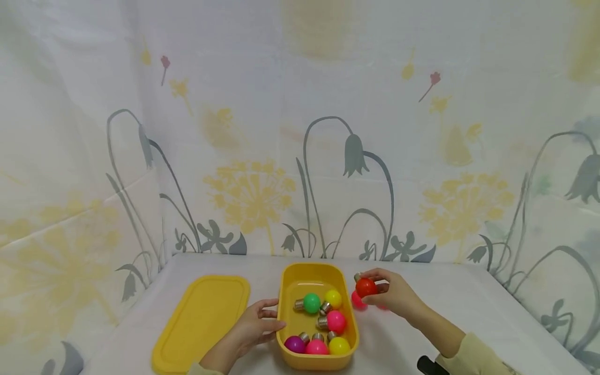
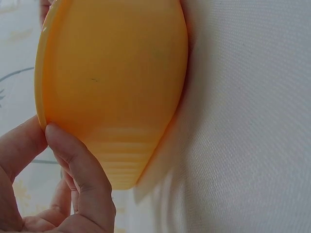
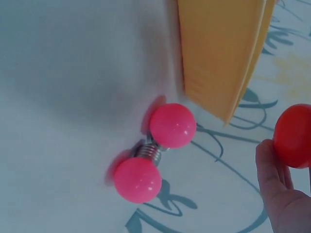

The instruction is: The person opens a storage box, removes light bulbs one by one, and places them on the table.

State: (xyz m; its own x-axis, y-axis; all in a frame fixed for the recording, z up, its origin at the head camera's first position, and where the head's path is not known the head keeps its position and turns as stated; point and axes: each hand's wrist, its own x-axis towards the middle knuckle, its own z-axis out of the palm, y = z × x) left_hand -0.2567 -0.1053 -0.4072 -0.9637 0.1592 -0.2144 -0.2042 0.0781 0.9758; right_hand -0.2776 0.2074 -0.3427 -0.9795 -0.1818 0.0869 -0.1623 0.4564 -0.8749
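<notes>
Two grips: right hand point(image 1: 396, 292) (raised) pinching red bulb point(image 1: 365, 287).

Head view: high, facing forward and down across the table; yellow tub point(image 1: 316, 317) low centre, small. Left wrist view: very close on the tub's point(image 2: 116, 87) outer wall, filling left of frame. Right wrist view: close and low; same tub point(image 3: 221, 53) upper right.

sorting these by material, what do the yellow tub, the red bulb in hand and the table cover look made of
Yellow tub: likely plastic, smooth, semi-gloss, with moulded ridges at one end.
Red bulb: glossy coloured globe, plastic or coated glass, unclear which; its screw base looks metal.
Table cover: woven fabric, matte, with a fine visible weave.
</notes>
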